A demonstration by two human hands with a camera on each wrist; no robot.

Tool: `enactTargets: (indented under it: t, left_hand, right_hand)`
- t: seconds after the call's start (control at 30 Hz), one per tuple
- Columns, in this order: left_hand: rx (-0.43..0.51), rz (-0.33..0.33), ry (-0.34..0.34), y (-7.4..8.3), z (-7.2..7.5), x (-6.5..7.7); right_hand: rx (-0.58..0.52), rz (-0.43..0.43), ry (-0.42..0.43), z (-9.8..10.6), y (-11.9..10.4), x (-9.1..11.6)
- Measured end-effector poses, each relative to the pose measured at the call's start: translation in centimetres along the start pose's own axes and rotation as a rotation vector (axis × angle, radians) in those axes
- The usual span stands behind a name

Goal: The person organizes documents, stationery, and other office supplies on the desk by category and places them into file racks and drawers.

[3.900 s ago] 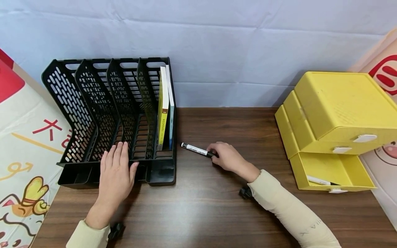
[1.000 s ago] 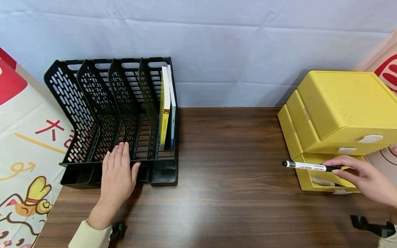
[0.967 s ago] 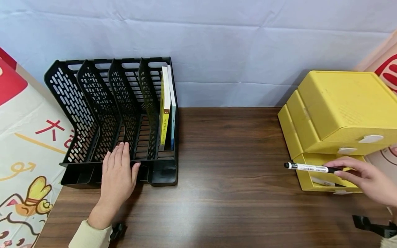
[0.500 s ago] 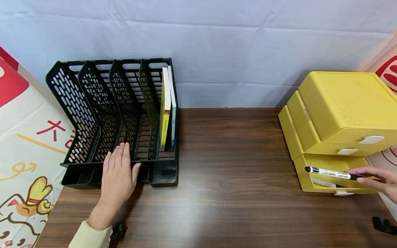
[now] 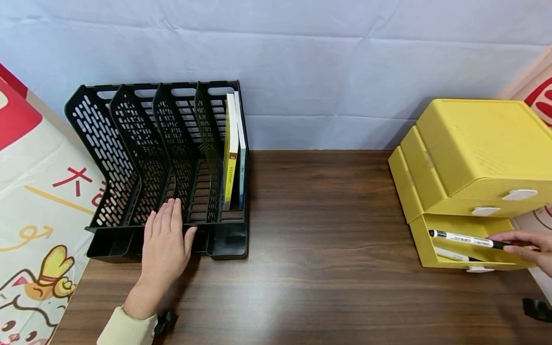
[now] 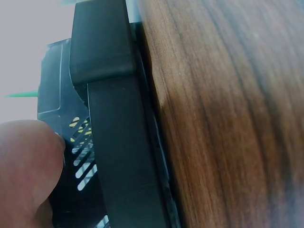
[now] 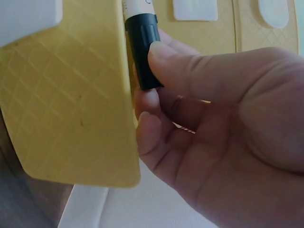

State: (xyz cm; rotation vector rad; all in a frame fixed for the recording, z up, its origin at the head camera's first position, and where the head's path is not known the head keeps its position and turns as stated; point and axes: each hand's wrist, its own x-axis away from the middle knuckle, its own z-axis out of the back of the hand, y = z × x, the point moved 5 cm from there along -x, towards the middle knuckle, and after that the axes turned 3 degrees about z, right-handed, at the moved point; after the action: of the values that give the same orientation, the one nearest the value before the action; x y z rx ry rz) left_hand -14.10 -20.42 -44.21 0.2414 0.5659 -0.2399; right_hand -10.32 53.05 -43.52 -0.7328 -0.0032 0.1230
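Observation:
My right hand (image 5: 528, 247) pinches a white marker (image 5: 463, 238) by its black cap (image 7: 144, 52) between thumb and fingers. The marker lies level over the pulled-out bottom drawer (image 5: 416, 244) of a yellow drawer unit (image 5: 483, 139). A second white marker (image 5: 452, 254) lies inside that drawer, near its front. At the left, my left hand (image 5: 164, 244) rests with straight fingers on the front of a black file organizer (image 5: 133, 158). In the left wrist view, the thumb (image 6: 28, 161) shows beside the organizer's front trays (image 6: 118, 142).
Two thin books, one yellow (image 5: 230, 177) and one light blue (image 5: 242, 177), stand in the organizer's rightmost slot. Both units stand on a brown wooden table (image 5: 319, 211) against a pale cloth backdrop (image 5: 302, 72). The two upper drawers are closed.
My right hand has lifted the marker from the table beside the organizer and carried it right, over the yellow drawer. The left hand has stayed on the organizer.

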Motion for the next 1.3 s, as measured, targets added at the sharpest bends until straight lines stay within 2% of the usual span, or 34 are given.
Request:
enactTargets:
  t: [0.1, 0.23, 0.37, 0.5, 0.6, 0.7, 0.8, 1.03, 1.3]
  left_hand:
    - [-0.002, -0.001, -0.001, 0.0, 0.1, 0.0]
    - [-0.001, 0.0, -0.004, 0.0, 0.0, 0.0]
    - [-0.009, 0.0, 0.004, 0.0, 0.0, 0.0]
    - [-0.009, -0.002, 0.02, -0.1, 0.0, 0.0]
    - [-0.003, -0.005, 0.022, -0.1, 0.0, -0.1]
    - [-0.002, -0.006, 0.019, 0.0, 0.0, -0.1]
    - [-0.001, -0.004, 0.018, 0.0, 0.0, -0.1]
    - [0.002, -0.004, 0.019, 0.0, 0.0, 0.0]
    - [0.006, -0.008, 0.025, 0.0, 0.1, 0.0]
  right_hand:
    - [0.126, 0.019, -0.048, -0.2, 0.0, -0.4]
    - [0.218, 0.068, -0.097, -0.7, -0.4, -1.0]
    - [0.161, 0.079, -0.182, -1.4, -0.9, -1.6]
    - [0.093, 0.133, -0.255, -2.5, -1.1, -1.8]
    - [0.101, 0.173, -0.223, -3.0, -1.3, -1.7]
    - [0.129, 0.165, -0.19, -3.3, -1.4, -1.7]
    - [0.152, 0.136, -0.201, -3.7, -1.5, -1.7]
    - [0.102, 0.156, -0.195, -3.9, -1.9, -1.6]
    - [0.083, 0.141, -0.176, -3.7, -2.2, -1.5]
